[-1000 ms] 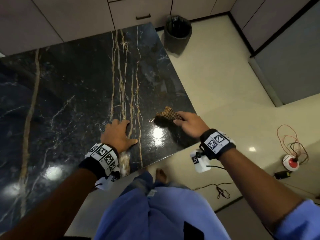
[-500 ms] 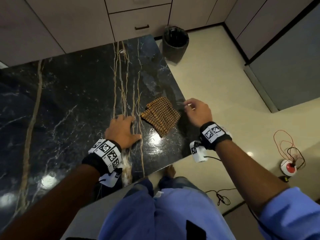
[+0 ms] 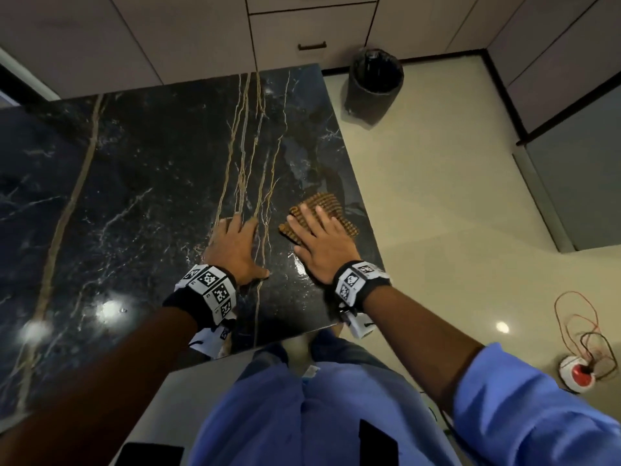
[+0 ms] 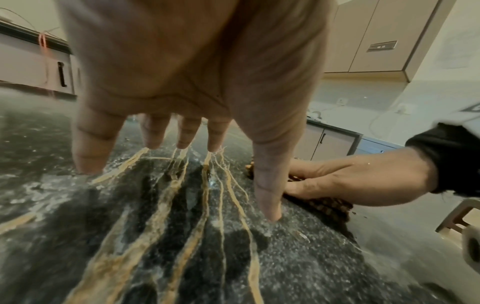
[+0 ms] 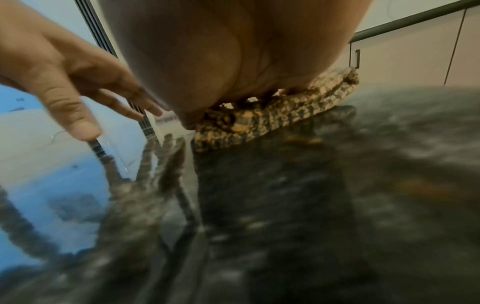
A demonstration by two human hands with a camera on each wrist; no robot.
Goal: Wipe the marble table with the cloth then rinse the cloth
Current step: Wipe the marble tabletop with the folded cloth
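A brown checked cloth (image 3: 327, 204) lies folded flat on the black marble table (image 3: 141, 183) near its right edge. My right hand (image 3: 317, 235) lies flat on the cloth with straight, spread fingers and presses it down; the cloth (image 5: 285, 115) shows under the palm in the right wrist view. My left hand (image 3: 235, 245) rests flat on the bare marble just left of the cloth, fingers straight. In the left wrist view its fingertips (image 4: 88, 164) touch the gold-veined marble (image 4: 182, 236), with the right hand (image 4: 350, 181) on the cloth (image 4: 327, 205) beyond.
A black waste bin (image 3: 374, 85) stands on the tiled floor past the table's far right corner. Cabinets with a drawer handle (image 3: 312, 46) line the back wall. A red and white device with coiled wires (image 3: 578, 373) lies on the floor at right.
The right hand let go of the bunched cloth, which lay spread out half a second ago, and now lies flat on top of it. The left hand has stayed on the marble.
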